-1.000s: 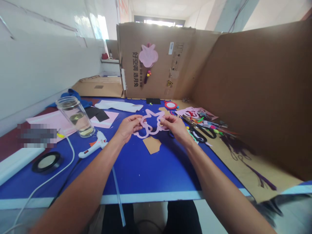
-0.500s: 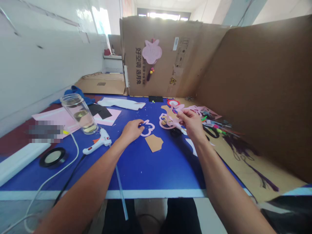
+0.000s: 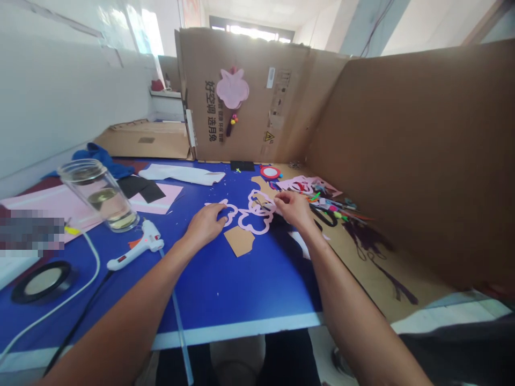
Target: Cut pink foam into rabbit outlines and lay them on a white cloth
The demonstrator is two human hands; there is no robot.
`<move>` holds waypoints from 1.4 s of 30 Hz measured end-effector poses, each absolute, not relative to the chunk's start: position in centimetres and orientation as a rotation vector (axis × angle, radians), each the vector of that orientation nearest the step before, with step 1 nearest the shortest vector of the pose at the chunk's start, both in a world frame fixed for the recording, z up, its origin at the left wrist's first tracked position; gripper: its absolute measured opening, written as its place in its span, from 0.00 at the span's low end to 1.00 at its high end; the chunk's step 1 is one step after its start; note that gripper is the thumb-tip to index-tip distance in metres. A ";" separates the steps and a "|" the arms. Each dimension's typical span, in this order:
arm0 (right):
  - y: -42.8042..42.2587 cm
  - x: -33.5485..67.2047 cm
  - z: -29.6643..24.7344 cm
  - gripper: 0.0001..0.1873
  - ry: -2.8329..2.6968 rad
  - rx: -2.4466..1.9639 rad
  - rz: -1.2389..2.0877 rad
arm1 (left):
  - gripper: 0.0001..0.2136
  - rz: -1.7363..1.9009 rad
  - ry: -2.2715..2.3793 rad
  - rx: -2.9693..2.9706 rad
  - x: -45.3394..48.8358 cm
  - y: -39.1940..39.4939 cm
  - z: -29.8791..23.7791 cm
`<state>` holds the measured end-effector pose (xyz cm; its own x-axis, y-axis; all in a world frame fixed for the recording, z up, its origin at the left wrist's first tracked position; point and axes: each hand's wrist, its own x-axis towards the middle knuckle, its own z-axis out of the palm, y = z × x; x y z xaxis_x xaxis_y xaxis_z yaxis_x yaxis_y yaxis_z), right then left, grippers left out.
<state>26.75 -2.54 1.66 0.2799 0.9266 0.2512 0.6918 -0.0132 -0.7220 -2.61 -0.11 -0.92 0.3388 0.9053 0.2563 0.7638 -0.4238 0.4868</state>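
Table left side: a glass tumbler holding some liquid stands on pink paper, near a black tape roll.
Table middle: a white hot glue gun lies just left of the left hand.
Left hand: fingers curve over a smaller pink cutout; whether it grips, I cannot tell.
Main thing: a pink outline cutout lies mid-table, just above a brown card scrap.
Right hand: narrow pinch on the pink outline cutout's right side.
Table right edge: black-handled scissors among coloured pens.
Back cardboard panel: printed 好空调 选月兔, with a yellow warning triangle.
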 end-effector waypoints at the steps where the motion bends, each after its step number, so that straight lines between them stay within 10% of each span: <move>1: -2.4 26.9 1.4 0.12 -1.498 -1.872 0.251 | 0.19 0.723 1.486 2.334 -2.6 0.0 -1.0; 16: -1.1 25.8 0.4 0.13 -1.554 -2.294 0.147 | 0.21 0.589 0.817 2.614 -1.2 -1.6 -0.9; 42: -0.7 27.2 -0.6 0.17 -1.314 -1.994 0.132 | 0.15 0.896 1.154 2.290 -2.4 -0.1 -0.5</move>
<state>27.21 -0.68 -0.58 0.4720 0.8310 0.2944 0.7555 -0.2092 -0.6208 -2.37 -0.10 -0.45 0.4472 0.8203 0.3564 0.5480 -0.5663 0.6157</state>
